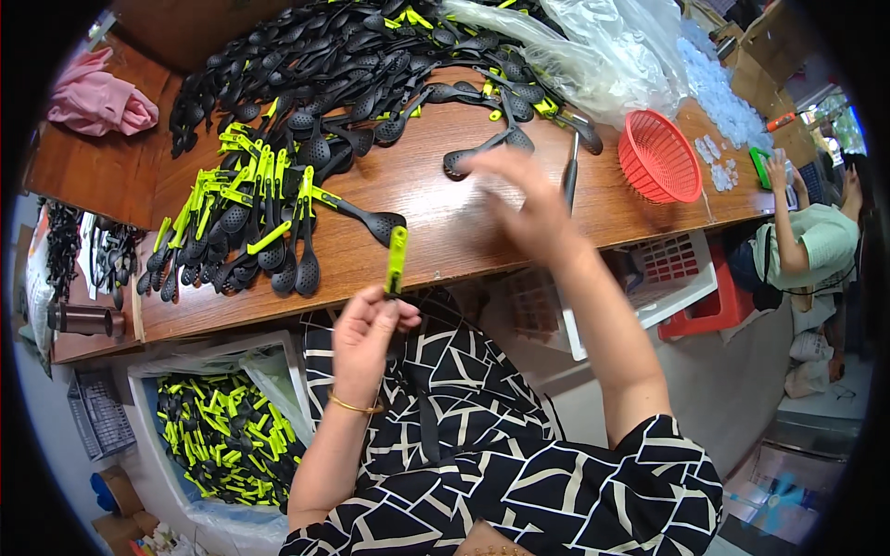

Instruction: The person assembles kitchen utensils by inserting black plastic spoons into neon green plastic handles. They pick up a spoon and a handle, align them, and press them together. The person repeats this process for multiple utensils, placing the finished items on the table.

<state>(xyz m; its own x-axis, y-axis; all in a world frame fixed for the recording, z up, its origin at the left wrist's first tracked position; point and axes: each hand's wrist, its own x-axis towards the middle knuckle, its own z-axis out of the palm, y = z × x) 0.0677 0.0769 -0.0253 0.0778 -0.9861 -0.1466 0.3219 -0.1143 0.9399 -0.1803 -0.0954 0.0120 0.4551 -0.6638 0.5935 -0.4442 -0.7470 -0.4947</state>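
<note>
Brown wood makes up the table before us, and beyond both hands a great heap of black perforated spoons covers its far side. Our left hand is closed, thumb and fingertips pinching the dark lower end of a lime-green handle, which stands nearly upright just above the fingers, near the table's front edge. What continues below the pinch we cannot make out. Our right hand is ahead and to the right of it, over the tabletop and blurred; we cannot tell whether its fingers are together or apart, or whether they hold anything.

To the left of our left hand lies a cluster of spoons with lime-green handles, and one spoon stretches from it toward the pinched handle. Lower left of the same hand, beside our lap, a tub holds many lime-green and black pieces.

Just right of our right hand lies a black-handled tool; further right is a red basket. Beyond that hand sits clear plastic sheeting. Well off to the right, we see a co-worker.
</note>
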